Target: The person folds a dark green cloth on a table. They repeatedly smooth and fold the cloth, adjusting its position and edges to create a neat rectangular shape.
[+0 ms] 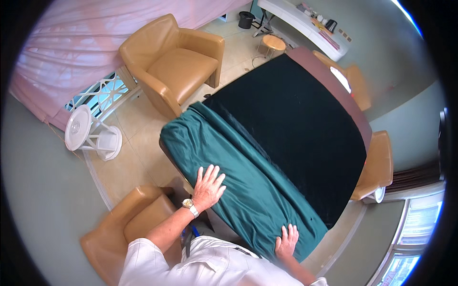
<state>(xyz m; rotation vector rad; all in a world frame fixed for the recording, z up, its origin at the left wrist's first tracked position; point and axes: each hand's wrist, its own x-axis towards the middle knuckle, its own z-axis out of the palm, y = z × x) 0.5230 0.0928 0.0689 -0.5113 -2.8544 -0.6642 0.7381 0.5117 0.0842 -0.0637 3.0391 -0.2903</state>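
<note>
A green satin-like cloth (pixel 236 178) covers the near part of a table, wrinkled over its near edge and gathered into a long fold along its far side. My left hand (pixel 209 187) rests flat on the cloth near the table's edge, fingers spread; a metal wristwatch (pixel 189 205) is on that wrist. Farther right, my right hand (pixel 287 240) lies palm down on the cloth's near right part, fingers slightly apart. Neither hand grasps anything. Beyond the fold, the tabletop has a black surface (pixel 297 125) and a brown far border (pixel 343 89).
Tan leather armchairs stand at the left (pixel 182 68), beside me (pixel 146 218) and at the right (pixel 375 164). A white side table (pixel 78 127) is near the pink curtain (pixel 89 35). A round stool (pixel 273 42), black bin (pixel 246 19) and white desk (pixel 304 25) are at the back.
</note>
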